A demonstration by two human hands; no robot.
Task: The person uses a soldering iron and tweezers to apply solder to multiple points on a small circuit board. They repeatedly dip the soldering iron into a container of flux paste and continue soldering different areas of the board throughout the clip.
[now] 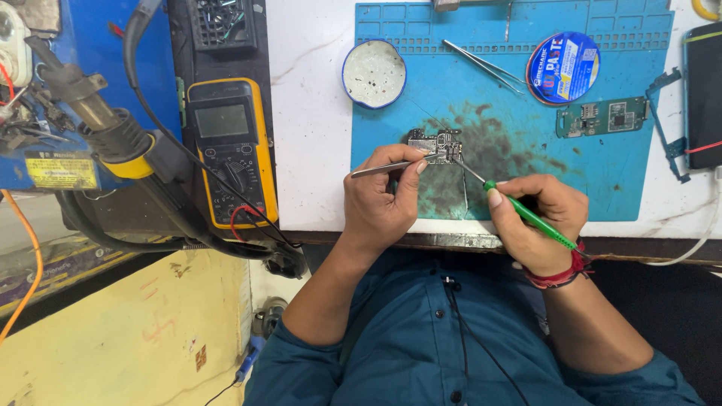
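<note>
Presently noted:
Mat [602, 165]: blue, stained, on the white bench.
Left hand [380, 197]: fingers pinched on tweezers [391, 167], tips at the board.
Right hand [538, 222]: clamped around green-handled tool [530, 216], wrist bent inward.
Circuit board [436, 144]: small, on the mat, between both tool tips.

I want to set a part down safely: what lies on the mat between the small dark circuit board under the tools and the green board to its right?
In the head view, only stained blue mat lies between the dark board and the green board.
</note>
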